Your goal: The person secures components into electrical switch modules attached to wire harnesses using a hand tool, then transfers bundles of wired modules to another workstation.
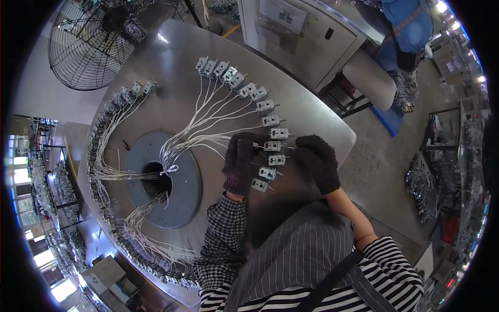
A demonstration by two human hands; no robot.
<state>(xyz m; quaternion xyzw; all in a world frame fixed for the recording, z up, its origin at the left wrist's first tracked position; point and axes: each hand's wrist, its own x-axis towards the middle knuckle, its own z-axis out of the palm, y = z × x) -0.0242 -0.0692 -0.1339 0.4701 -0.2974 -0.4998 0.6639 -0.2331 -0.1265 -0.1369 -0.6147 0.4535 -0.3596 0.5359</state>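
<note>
Small metal motors [265, 107] with white wires [195, 125] lie in a curved row on the metal table [171, 57]. My left hand [239, 164], in a dark knitted glove, is beside the lower motors, its fingers closed at the left end of one motor [272, 146]. On the other side of that motor is my right hand [318, 162], gloved too, fingertips bent toward its shaft; whether they touch it is hidden. Further motors [267, 172] lie just below. The wires gather in a tied bundle [169, 169] at the round grey disc [189, 192].
More wired motors [125, 96] line the table's left edge down to the bottom. A black wire fan [93, 47] stands at the upper left. Beyond the table are a metal cabinet [291, 47], a stool [369, 78] and a person in blue [410, 26].
</note>
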